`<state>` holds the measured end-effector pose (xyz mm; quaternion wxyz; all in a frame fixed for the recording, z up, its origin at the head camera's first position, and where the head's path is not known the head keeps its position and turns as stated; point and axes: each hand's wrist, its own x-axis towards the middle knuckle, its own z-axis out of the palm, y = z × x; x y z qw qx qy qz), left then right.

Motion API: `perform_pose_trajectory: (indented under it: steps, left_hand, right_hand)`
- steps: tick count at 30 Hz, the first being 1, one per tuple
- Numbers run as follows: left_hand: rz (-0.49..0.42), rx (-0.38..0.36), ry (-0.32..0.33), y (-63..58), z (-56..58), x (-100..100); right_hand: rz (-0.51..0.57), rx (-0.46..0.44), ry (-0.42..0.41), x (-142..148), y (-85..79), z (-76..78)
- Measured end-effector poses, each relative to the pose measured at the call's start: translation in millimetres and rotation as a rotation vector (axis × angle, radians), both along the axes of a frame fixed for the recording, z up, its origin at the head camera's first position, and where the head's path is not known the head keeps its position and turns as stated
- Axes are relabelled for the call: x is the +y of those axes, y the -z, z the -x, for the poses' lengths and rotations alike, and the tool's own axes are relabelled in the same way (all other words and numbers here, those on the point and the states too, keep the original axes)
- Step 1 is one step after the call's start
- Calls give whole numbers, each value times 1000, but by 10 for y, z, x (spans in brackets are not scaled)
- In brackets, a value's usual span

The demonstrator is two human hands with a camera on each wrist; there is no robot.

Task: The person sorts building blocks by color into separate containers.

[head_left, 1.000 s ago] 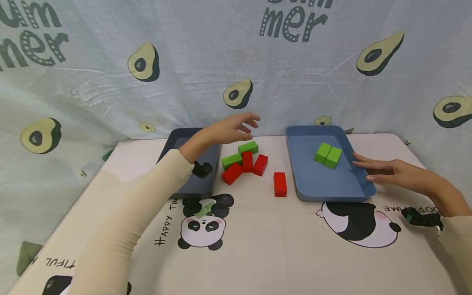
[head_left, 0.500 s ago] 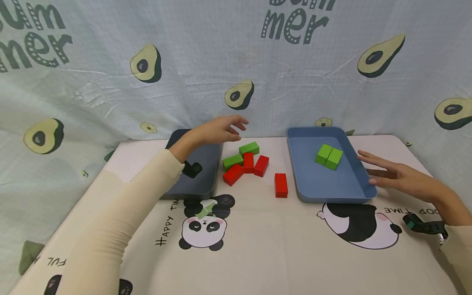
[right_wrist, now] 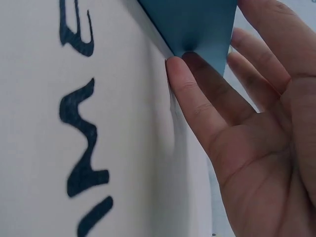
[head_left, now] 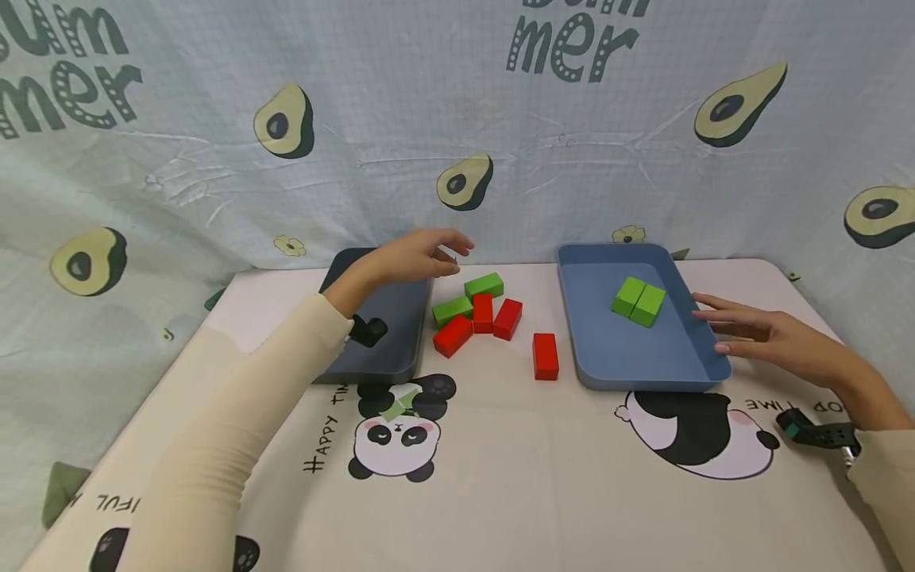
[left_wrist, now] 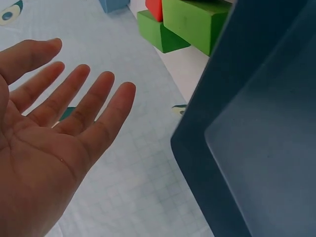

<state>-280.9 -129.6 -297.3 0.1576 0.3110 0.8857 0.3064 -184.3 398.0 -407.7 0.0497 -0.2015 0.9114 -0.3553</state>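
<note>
My left hand (head_left: 422,256) hovers over the far edge of the dark grey-blue tray (head_left: 379,369), its fingers spread and nothing held. The left wrist view shows that hand's bare palm (left_wrist: 44,143) beside the tray's corner. My right hand (head_left: 786,342) is at the right side of the blue tray (head_left: 636,369), fingers extended with the tips right at its outer wall (right_wrist: 197,29). Two green blocks (head_left: 638,301) sit side by side inside the blue tray. Between the trays lie two green blocks (head_left: 484,285) and several red blocks (head_left: 453,336).
One red block (head_left: 545,357) stands apart, near the blue tray's left wall. A pale tablecloth (head_left: 500,477) with panda prints covers the table. Behind it hangs a light curtain (head_left: 386,119) with avocado prints. Dark wrist devices (head_left: 815,430) are worn on both wrists.
My left hand has drawn back leftward from above the loose blocks to over the dark tray. My right hand has shifted slightly at the blue tray's side. The blocks have stayed put.
</note>
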Motion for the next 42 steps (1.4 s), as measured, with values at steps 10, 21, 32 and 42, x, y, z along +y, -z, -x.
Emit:
perform_pose_trajectory:
  steps: [10,21,32,42]
  left_hand:
    - [-35,-50,-4,157,110,-3]
    - [-101,-81,23,304,226,47]
    - [-112,-164,9,368,380,107]
    - [-109,-274,29,458,562,161]
  right_hand:
    - [14,-20,5,6,9,13]
    - [66,-48,-31,17,14,29]
    - [80,-72,-32,23,10,4]
    - [97,-97,-54,22,-14,-22]
